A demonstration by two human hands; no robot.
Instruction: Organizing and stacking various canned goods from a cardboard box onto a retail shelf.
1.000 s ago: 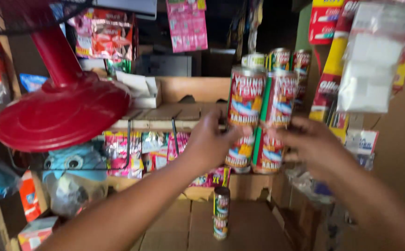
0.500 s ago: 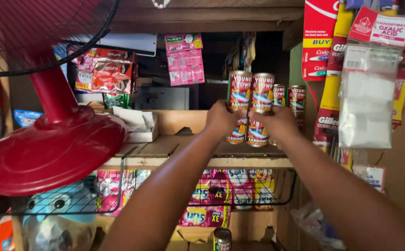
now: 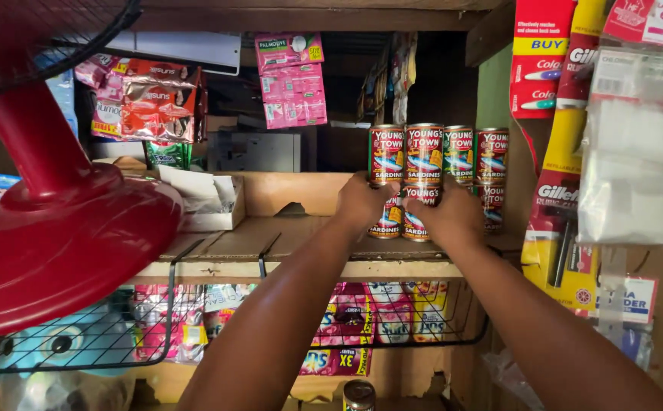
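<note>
Both my arms reach up to a wooden shelf [image 3: 285,268]. My left hand [image 3: 362,202] grips a two-high stack of red and green tins [image 3: 386,155] on its left side. My right hand [image 3: 453,215] grips a second two-high stack of like tins [image 3: 424,154] on its right side. The two stacks touch each other and their bottoms sit at the shelf board. Just right of them stand more tins [image 3: 476,157] of the same kind, stacked two high against the shelf's side wall.
A red fan base [image 3: 65,228] fills the left. An open cardboard box [image 3: 206,199] sits on the shelf. Sachet strips [image 3: 292,80] hang above, hanging packets [image 3: 630,144] at right. A wire basket [image 3: 194,320] of sachets hangs below the shelf. One tin [image 3: 359,396] stands lower down.
My hands have carried the two stacks of tins up and back, from in front of me onto the shelf beside the other tins. My view has tilted upward.
</note>
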